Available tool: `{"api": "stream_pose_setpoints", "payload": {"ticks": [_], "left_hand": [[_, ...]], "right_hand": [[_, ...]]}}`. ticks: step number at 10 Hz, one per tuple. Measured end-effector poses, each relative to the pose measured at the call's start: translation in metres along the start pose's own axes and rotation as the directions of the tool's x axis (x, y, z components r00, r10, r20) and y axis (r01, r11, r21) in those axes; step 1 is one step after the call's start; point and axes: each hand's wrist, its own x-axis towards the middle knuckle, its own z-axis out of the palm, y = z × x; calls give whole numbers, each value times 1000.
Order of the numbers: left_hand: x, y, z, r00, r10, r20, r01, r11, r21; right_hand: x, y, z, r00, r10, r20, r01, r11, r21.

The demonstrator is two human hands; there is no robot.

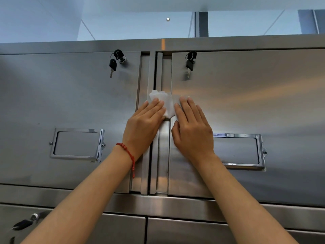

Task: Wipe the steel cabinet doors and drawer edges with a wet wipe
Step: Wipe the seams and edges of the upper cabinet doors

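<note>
A white wet wipe (167,103) lies flat against the vertical steel strips (159,155) between two cabinet doors. My left hand (144,125), with a red bead bracelet on the wrist, presses the wipe's left part with straight fingers. My right hand (192,127) lies flat with straight fingers on the right steel door (255,103), its fingertips at the wipe's right edge. The left steel door (61,103) is beside my left hand. Both doors are closed.
Black keys hang from the lock on the left door (117,60) and on the right door (190,63). Each door carries a chrome label frame: left (77,144), right (244,151). Lower drawers (184,231) run below, with another key (26,222) at lower left.
</note>
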Motion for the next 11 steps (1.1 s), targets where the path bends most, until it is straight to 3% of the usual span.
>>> {"api": "stream_pose_setpoints", "payload": {"ticks": [11], "left_hand": [[-17, 6, -5, 999, 24, 27, -25, 1000, 17]], "right_hand": [[0, 1, 0, 1000, 2, 26, -2, 1000, 30]]}}
